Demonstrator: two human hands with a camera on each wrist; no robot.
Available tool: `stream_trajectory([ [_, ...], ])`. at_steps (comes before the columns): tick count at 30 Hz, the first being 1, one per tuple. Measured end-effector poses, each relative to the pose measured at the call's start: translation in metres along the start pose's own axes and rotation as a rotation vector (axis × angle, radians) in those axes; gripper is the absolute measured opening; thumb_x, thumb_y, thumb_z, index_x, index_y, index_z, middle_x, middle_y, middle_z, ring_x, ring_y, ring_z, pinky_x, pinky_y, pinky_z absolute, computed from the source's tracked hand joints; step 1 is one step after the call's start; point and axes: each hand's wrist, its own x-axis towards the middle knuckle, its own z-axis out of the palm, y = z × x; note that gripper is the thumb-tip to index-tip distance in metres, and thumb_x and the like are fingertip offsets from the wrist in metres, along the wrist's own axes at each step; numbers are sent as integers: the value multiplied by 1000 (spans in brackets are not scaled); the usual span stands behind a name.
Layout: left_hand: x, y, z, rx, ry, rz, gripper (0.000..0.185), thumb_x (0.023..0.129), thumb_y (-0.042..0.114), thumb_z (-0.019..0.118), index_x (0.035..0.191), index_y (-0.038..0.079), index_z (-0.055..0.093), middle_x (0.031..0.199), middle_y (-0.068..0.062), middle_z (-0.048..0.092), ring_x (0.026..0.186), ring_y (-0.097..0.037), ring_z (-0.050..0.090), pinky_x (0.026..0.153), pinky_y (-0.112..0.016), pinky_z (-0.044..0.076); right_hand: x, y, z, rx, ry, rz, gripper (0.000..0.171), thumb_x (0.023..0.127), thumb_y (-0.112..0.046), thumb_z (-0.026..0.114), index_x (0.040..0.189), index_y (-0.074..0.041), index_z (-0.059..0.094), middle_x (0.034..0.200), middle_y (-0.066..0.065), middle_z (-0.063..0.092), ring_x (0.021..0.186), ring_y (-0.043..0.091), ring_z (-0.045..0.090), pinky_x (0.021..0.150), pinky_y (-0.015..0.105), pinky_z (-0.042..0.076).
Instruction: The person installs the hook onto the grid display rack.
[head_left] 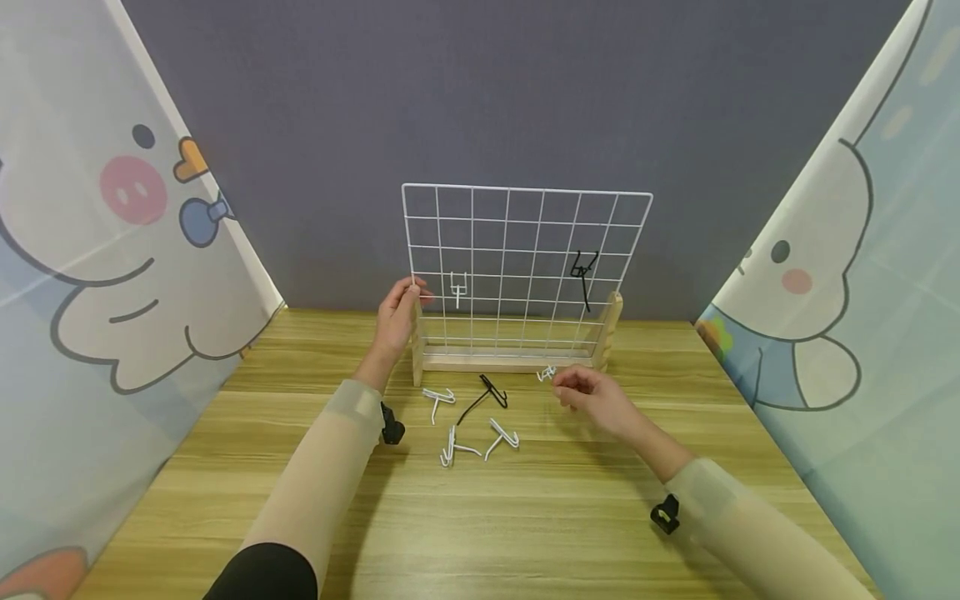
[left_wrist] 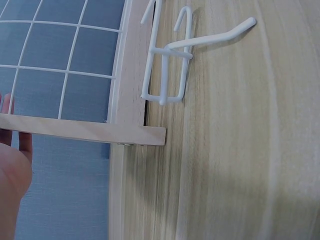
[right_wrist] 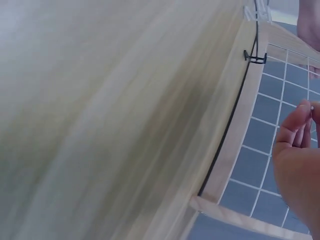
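Left hand point(head_left: 393, 323) grips post point(head_left: 417, 342) | right hand point(head_left: 594, 402) pinches 1 white hook point(head_left: 546, 373) | table point(head_left: 525, 533): 4 hooks point(head_left: 492, 389) | grid point(head_left: 536, 250): 2 hooks point(head_left: 582, 271)

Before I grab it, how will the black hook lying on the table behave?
The black hook is probably stiff, as its wire holds crisp bends. It's likely light, being thin and open-framed. Its long projecting prong may make it swivel when pinched.

The left grip point(head_left: 395, 323) curls; the right grip point(head_left: 598, 402) pinches.
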Motion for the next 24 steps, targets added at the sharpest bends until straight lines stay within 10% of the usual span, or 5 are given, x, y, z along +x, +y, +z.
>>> stream_trajectory([
  [7, 0, -1, -1, -20, -7, 4, 23, 117, 13, 47, 116, 16, 70, 105, -5, 78, 111, -41, 73, 121, -59, 48, 14, -16, 6, 42, 62, -29, 25, 107, -9, 70, 127, 6, 71, 100, 14, 71, 86, 22, 66, 74, 31, 61],
  [16, -1, 0, -1, -12, -3, -1, 22, 117, 13, 47, 116, 14, 70, 106, -9, 77, 115, -50, 69, 119, -55, 50, 35, -45, 18, 127, 142, -37, 26, 106, -15, 73, 127, 0, 73, 104, 11, 71, 85, 18, 64, 73, 26, 58],
  [24, -2, 3, 0, 38, -3, -9, 35, 118, 16, 46, 132, -15, 56, 121, -37, 68, 119, -56, 67, 118, -54, 50, 55, -72, 29, 189, 168, -89, 28, 107, -14, 72, 132, -3, 73, 98, -1, 68, 82, 14, 62, 70, 25, 54],
])
